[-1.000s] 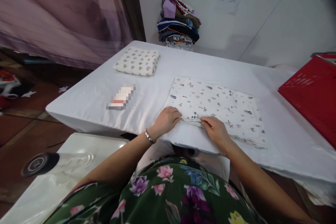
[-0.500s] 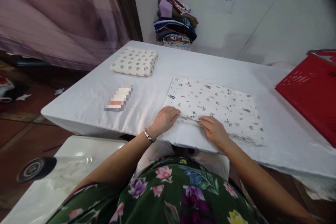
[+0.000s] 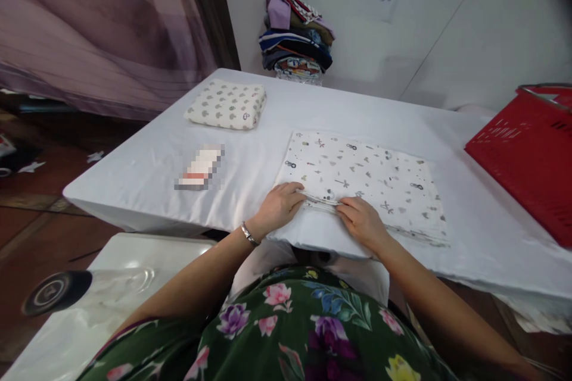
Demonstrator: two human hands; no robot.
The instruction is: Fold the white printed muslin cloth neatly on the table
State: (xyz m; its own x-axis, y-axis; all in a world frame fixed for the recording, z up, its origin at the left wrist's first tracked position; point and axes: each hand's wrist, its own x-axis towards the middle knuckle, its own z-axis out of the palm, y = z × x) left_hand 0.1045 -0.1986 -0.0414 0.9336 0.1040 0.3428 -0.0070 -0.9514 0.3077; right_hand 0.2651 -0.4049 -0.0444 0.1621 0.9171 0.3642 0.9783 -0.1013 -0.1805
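Note:
A white cloth with small grey prints (image 3: 370, 181) lies folded flat on the white table (image 3: 313, 113), in front of me. My left hand (image 3: 277, 208) rests at its near left corner, fingers curled and pinching the layered near edge. My right hand (image 3: 361, 221) grips the same edge a little to the right, fingers bent down onto the layers. The cloth stays flat on the table.
A second folded printed cloth (image 3: 226, 105) lies at the far left. A small blurred packet (image 3: 199, 168) sits left of my hands. A pile of folded clothes (image 3: 295, 36) stands against the wall. A red basket (image 3: 527, 155) is at the right. A white stool (image 3: 89, 303) is below left.
Both hands stay pinched on the cloth's near edge. The view has drifted slightly; the cloth has not visibly moved.

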